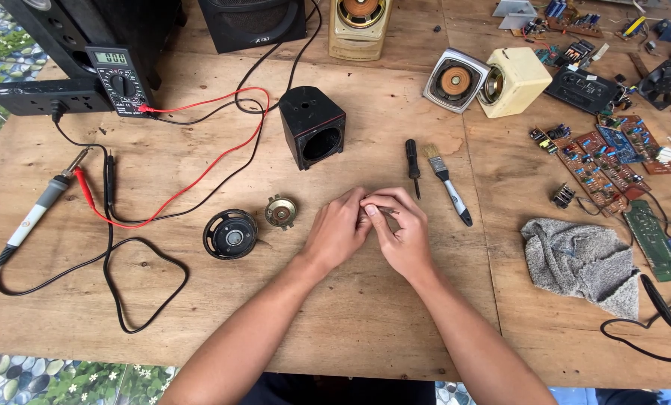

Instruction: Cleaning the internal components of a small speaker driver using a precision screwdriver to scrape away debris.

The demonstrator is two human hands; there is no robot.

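Together, the left hand (337, 227) and right hand (399, 229) pinch something small and mostly hidden above the bench (350, 322); best kept low, near the speaker driver (230, 234).

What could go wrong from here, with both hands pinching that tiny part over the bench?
1. The small part between the left hand and right hand is barely visible; if it slips it could be lost on the cluttered wooden table.
2. The red probe lead and black cable loop near the left forearm; a snag might drag the multimeter or soldering iron.
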